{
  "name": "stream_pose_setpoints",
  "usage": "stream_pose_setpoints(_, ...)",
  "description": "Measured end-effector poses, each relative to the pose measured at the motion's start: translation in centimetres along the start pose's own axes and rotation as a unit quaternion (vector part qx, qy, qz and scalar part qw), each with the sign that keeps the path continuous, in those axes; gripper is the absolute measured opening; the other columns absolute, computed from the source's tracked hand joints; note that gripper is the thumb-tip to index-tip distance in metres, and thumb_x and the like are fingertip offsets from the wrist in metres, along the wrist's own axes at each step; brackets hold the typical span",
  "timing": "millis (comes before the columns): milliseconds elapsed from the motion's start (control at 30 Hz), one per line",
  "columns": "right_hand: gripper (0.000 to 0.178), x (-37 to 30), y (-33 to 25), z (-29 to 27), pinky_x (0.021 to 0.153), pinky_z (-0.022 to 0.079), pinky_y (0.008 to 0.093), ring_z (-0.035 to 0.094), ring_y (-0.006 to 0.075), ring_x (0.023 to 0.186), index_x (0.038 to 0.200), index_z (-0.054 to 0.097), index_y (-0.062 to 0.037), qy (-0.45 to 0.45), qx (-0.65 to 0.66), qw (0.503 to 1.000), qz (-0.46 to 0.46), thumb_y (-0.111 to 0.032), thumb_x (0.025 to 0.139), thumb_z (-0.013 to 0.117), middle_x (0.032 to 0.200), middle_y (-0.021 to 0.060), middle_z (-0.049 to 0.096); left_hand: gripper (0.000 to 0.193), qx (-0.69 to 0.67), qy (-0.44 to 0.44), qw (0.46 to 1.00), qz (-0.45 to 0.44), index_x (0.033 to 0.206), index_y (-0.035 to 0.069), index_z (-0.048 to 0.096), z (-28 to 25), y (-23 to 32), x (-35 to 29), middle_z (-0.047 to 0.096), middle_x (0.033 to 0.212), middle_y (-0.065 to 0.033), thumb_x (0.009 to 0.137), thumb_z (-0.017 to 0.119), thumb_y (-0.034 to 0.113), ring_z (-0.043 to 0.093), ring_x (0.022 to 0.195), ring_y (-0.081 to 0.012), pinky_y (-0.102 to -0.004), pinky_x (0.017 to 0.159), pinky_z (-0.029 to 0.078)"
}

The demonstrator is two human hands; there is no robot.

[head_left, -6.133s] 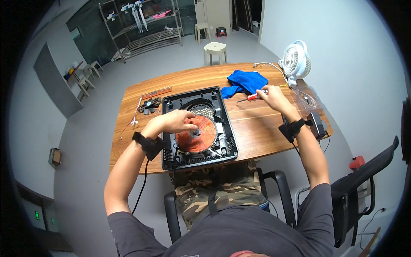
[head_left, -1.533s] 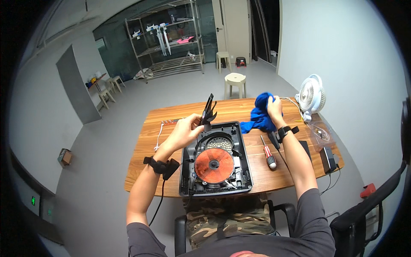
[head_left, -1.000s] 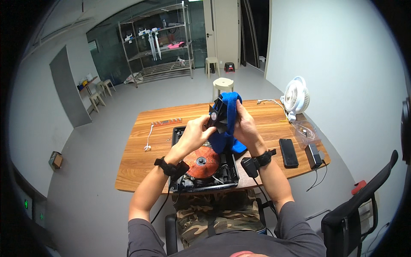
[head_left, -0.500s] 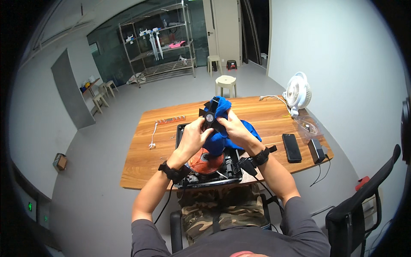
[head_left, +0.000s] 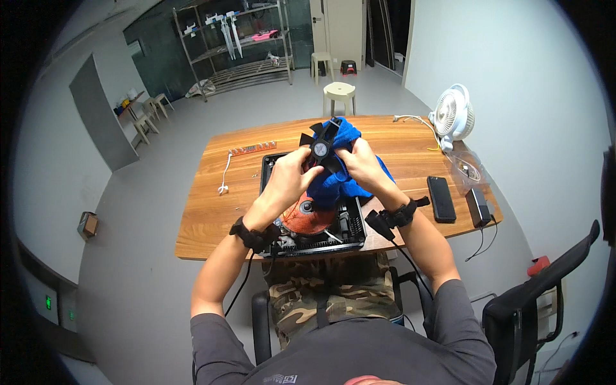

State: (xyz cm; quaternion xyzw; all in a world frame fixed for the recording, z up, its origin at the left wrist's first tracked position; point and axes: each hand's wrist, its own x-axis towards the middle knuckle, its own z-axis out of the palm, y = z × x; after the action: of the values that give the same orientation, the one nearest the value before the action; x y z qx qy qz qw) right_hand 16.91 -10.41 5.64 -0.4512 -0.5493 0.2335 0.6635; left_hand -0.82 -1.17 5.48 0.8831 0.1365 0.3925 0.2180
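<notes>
Above the table I hold a small black cooling fan (head_left: 320, 149), its bladed face turned toward me. My left hand (head_left: 289, 174) is closed on the fan's left edge, with the thumb near the hub. A blue cloth (head_left: 343, 186) is bunched behind and to the right of the fan. My right hand (head_left: 360, 165) is closed on that cloth, pressing it to the fan's blades. Part of the cloth hangs over an opened black appliance casing (head_left: 359, 240). Inside the casing lies a round orange-red coil (head_left: 303, 221), partly covered by the cloth and my left arm.
On the wooden table (head_left: 205, 212), an orange power strip (head_left: 253, 149) with a white cord lies to the left. A phone (head_left: 441, 199), a black power adapter (head_left: 477, 206) and a white desk fan (head_left: 454, 115) are at the right. A black chair (head_left: 513, 321) stands beside me.
The view has tilted, so the table sits higher in it. The fan has turned slightly in my hands, and the cloth has shifted, uncovering more of the coil.
</notes>
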Motion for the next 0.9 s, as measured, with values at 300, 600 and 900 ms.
stream_pose_setpoints(300,0.023,0.3,0.9,-0.5,0.083,0.052,0.0327,0.063,0.0138,0.09,0.111,0.065,0.0038,0.059,-0.152,0.987,-0.016,-0.009,0.096,0.054,0.096,0.0089,0.071,0.037,0.021,0.01,0.999,0.022,0.112,-0.004,0.064,-0.2,0.3,-0.1,0.065,0.079,-0.0132,0.084,0.08,0.013,0.06,0.063,-0.02,-0.0326,0.062,0.051)
stream_pose_setpoints(600,0.033,0.1,0.6,-2.8,0.092,0.058,0.0374,0.065,0.0174,0.109,0.128,0.056,-0.001,0.009,0.127,0.974,0.185,-0.025,0.108,0.044,0.117,0.0073,0.066,0.036,0.035,0.019,0.999,0.028,0.112,-0.005,0.063,-0.5,-0.9,-0.5,0.066,0.087,-0.0183,0.084,0.079,0.011,0.063,0.069,-0.0258,-0.0365,0.065,0.052)
stream_pose_setpoints(900,0.042,0.0,-1.3,-2.6,0.092,0.054,0.0303,0.059,0.0113,0.111,0.141,0.047,-0.0039,-0.138,0.043,0.977,0.158,-0.022,0.105,0.055,0.127,0.005,0.06,0.034,0.034,-0.013,0.999,0.022,0.112,-0.005,0.062,-0.2,-1.7,-1.3,0.065,0.085,-0.0174,0.085,0.077,0.01,0.062,0.07,-0.0266,-0.0367,0.067,0.052)
